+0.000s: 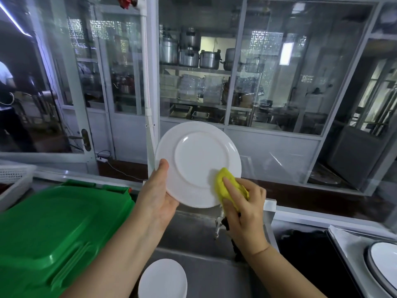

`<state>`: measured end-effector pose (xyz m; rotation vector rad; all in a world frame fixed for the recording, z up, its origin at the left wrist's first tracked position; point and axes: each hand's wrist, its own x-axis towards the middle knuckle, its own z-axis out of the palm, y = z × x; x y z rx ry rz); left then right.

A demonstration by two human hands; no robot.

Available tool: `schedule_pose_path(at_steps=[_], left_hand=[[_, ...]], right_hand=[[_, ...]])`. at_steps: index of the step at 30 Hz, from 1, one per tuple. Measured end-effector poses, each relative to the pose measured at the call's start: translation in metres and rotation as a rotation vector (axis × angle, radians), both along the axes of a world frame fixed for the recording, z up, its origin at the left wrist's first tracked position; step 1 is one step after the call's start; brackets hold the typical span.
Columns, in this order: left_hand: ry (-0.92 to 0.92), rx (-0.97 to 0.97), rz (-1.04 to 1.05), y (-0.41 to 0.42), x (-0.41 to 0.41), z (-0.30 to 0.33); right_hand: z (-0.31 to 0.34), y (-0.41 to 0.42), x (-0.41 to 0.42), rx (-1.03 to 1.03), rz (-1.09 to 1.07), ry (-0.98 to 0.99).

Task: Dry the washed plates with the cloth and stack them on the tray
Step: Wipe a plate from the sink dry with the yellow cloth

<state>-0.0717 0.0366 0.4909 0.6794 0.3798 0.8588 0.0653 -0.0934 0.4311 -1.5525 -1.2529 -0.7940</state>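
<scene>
My left hand (158, 193) grips the lower left rim of a white plate (196, 155), thumb on the face turned toward me, and holds it upright above the steel sink (199, 239). My right hand (242, 208) holds a bunched yellow cloth (225, 182) and presses it against the plate's lower right rim. A stack of white plates (162, 279) lies in the sink below. At the far right, a plate with a dark rim (381, 264) rests on a light tray (352, 244).
A green plastic bin lid (58, 231) fills the left foreground, with a white perforated basket (15, 175) behind it. A tap (219, 224) hangs under my right hand. Glass partitions with shelves of pots stand beyond the counter. A person stands far left.
</scene>
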Motion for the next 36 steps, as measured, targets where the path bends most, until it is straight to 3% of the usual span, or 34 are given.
schedule_pose_path(at_steps=[7, 12, 21, 27, 31, 36], left_hand=[[0.097, 0.275, -0.002, -0.004, -0.025, 0.005], [0.15, 0.36, 0.06, 0.004, -0.048, 0.009], [0.249, 0.533, 0.146, 0.021, -0.078, -0.002], [0.253, 0.56, 0.029, 0.033, -0.087, -0.02], [0.225, 0.544, -0.025, 0.038, -0.085, -0.03], [0.209, 0.504, -0.039, 0.03, -0.073, -0.039]], right_hand=[[0.025, 0.01, 0.018, 0.023, 0.107, 0.319], [0.056, 0.025, 0.018, -0.054, 0.203, 0.329], [0.101, 0.069, -0.047, -0.28, 0.203, 0.003], [0.093, 0.086, -0.097, -0.354, 0.179, -0.297], [0.083, 0.085, -0.092, -0.356, 0.137, -0.179], [0.063, 0.062, -0.06, -0.317, 0.073, 0.2]])
